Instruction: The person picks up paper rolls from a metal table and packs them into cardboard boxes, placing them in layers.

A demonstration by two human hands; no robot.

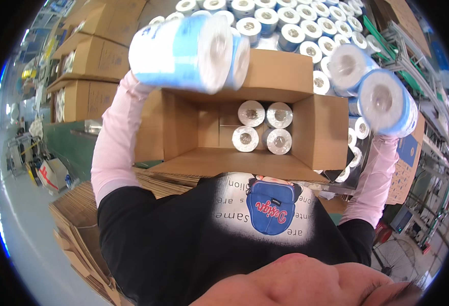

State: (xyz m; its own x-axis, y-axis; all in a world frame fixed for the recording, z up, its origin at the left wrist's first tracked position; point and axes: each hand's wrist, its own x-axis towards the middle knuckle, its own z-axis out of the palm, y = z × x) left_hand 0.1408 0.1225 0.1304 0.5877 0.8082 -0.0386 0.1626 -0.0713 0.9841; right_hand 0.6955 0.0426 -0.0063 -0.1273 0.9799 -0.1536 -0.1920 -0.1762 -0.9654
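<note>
Two plastic-wrapped paper rolls (176, 53) with blue-and-white wrapping are held up above the left side of an open cardboard box (183, 120). My left hand is behind them, its fingers hidden; the pink-sleeved left forearm (114, 130) leads up to them. On the right, another pair of wrapped rolls (382, 100) hangs beyond the box's right flap, one nearer than the other. They cover my right hand, at the end of the pink-sleeved right forearm (380, 163). Inside the box, several rolls (251, 113) stand upright in two rows toward the right, white ends up.
Many upright rolls (288, 16) crowd the surface beyond the box. More open cartons (94, 56) are stacked at the far left. Flattened cardboard sheets (76, 219) lie at the lower left. Green-edged metal rails (387, 46) run along the right, and a fan (392, 255) stands lower right.
</note>
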